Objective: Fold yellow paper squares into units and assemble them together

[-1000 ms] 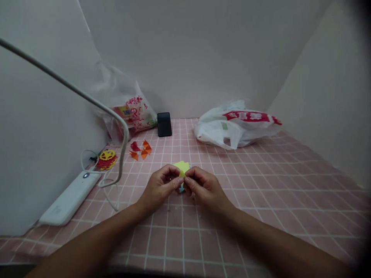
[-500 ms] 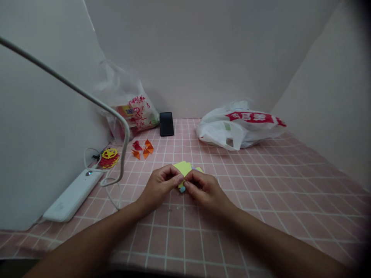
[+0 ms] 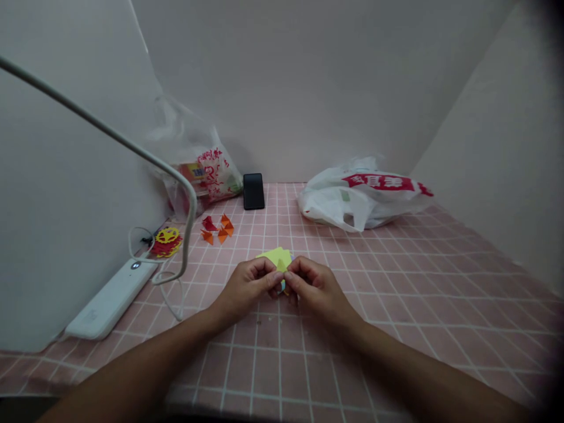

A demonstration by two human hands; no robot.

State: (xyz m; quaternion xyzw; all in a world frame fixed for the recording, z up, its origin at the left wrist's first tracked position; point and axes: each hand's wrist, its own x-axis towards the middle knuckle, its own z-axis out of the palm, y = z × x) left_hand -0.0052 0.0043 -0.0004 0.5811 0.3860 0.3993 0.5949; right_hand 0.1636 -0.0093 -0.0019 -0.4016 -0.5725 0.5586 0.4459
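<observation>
A small folded piece of yellow paper is pinched between my two hands at the middle of the table. My left hand grips its left side with thumb and forefinger. My right hand holds the right side the same way, the fingertips of both hands almost meeting. Just behind and beneath them lies a stack of yellow paper sheets, partly covered by my fingers. A bit of light blue shows below my fingertips; what it is I cannot make out.
Several folded orange paper pieces and a red one lie left of centre. Beyond stand a black phone and plastic bags. At left are yellow-red cutouts, a white power bank and a cable.
My hands have shifted slightly right, and the fingertips have drawn closer together. A small yellow peak of folded paper now stands up between them.
</observation>
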